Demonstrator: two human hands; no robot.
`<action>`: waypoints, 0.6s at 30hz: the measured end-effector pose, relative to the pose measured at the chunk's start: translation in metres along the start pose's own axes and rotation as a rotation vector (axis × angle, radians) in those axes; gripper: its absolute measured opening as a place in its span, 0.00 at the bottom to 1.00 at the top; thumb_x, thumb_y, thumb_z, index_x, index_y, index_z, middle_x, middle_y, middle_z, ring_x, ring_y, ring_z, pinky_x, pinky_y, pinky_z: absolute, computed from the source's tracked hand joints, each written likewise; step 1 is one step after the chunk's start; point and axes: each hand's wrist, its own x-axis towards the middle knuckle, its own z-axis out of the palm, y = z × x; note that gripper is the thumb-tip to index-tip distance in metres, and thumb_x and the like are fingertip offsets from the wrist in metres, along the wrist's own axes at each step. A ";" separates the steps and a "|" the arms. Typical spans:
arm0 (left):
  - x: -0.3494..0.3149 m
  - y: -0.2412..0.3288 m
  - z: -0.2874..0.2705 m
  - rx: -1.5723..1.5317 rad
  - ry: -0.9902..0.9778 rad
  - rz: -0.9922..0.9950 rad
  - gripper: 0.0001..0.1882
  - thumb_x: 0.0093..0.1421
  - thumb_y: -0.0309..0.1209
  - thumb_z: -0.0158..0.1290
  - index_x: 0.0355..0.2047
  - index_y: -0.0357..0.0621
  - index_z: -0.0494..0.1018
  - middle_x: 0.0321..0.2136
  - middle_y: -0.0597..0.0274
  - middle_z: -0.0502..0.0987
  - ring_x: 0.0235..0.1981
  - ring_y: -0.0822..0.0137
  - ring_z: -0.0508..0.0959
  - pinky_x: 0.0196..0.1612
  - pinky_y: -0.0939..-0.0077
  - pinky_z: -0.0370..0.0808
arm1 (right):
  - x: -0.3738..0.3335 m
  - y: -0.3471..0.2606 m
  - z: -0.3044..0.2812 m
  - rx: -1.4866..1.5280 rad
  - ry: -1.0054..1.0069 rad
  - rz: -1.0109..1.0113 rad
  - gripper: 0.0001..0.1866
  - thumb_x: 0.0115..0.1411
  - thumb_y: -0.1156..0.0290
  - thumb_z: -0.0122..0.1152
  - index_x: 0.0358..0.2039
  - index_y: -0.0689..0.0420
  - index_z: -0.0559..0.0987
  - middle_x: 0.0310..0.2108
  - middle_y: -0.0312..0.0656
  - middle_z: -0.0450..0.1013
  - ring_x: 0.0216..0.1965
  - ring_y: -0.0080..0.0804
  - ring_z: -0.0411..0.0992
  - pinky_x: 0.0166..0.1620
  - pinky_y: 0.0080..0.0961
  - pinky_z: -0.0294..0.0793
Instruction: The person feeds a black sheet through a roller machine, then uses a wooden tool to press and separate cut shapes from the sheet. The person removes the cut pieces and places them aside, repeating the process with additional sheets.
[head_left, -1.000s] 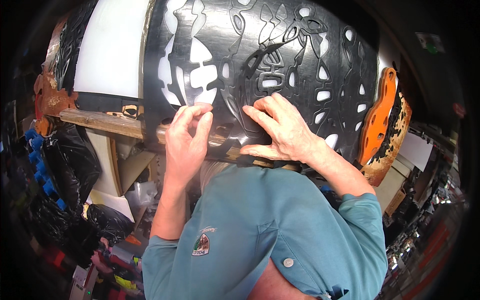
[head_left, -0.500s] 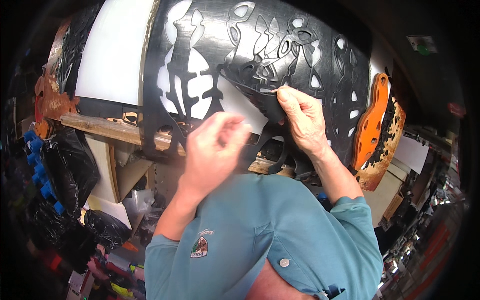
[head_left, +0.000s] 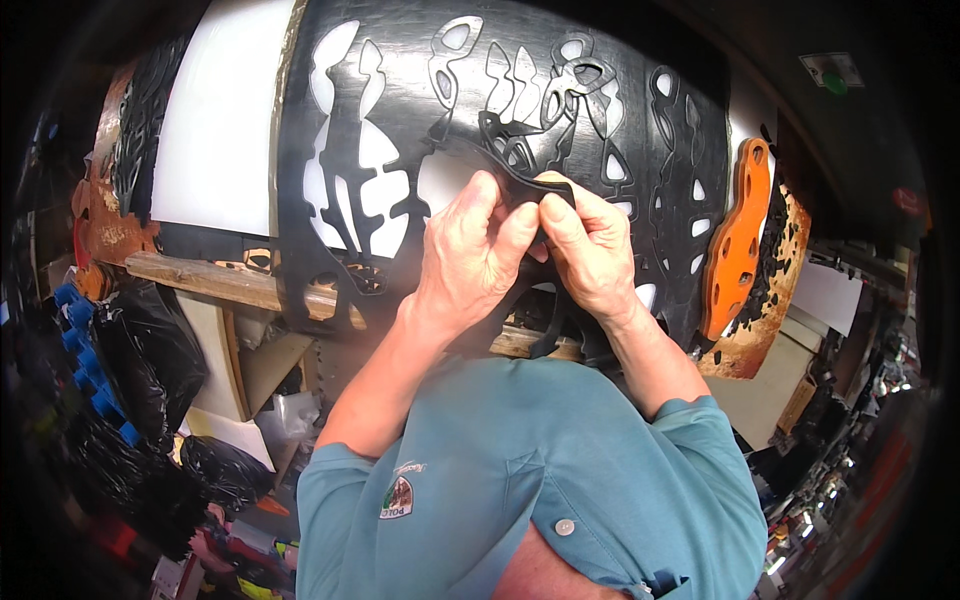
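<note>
A large black sheet (head_left: 415, 105), leather-like and flexible, lies over a white surface and has many curved holes cut through it. Part of its near side is lifted and bent back. My left hand (head_left: 463, 248) is closed at this raised edge, thumb and fingers pinching it. Close beside it, my right hand (head_left: 592, 250) grips the same edge between thumb and fingers. The folded part partly covers the fingertips. Narrow strips of the sheet hang down around my wrists.
A white panel (head_left: 220, 110) stands to the left. A wooden plank (head_left: 205, 280) runs along the near edge. An orange cut piece with holes (head_left: 735, 240) lies right of the sheet, beside a mottled brown sheet (head_left: 755, 335). Black plastic bags (head_left: 150, 340) fill the lower left.
My left hand has moved up and right from its blurred position and now pinches the lifted edge. My right hand has kept its hold, and the view has shifted slightly.
</note>
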 end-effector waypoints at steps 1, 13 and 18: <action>0.000 -0.002 0.002 -0.025 0.006 -0.015 0.19 0.78 0.43 0.51 0.40 0.36 0.70 0.23 0.56 0.76 0.21 0.65 0.73 0.26 0.68 0.73 | 0.001 0.000 -0.001 0.052 0.009 0.042 0.13 0.78 0.64 0.60 0.49 0.62 0.83 0.33 0.32 0.76 0.34 0.17 0.71 0.39 0.19 0.72; -0.001 -0.011 -0.001 0.036 0.023 0.005 0.09 0.77 0.26 0.48 0.36 0.36 0.70 0.24 0.54 0.76 0.22 0.55 0.80 0.26 0.62 0.75 | 0.002 0.000 0.016 0.370 0.160 0.160 0.14 0.79 0.62 0.57 0.45 0.59 0.83 0.29 0.28 0.73 0.29 0.15 0.68 0.32 0.18 0.68; 0.002 0.000 -0.012 0.105 -0.077 0.076 0.10 0.72 0.27 0.55 0.34 0.36 0.69 0.26 0.53 0.77 0.22 0.58 0.81 0.26 0.65 0.76 | 0.001 -0.003 0.014 0.102 0.139 0.075 0.15 0.79 0.62 0.58 0.39 0.60 0.83 0.30 0.30 0.71 0.30 0.15 0.66 0.33 0.18 0.67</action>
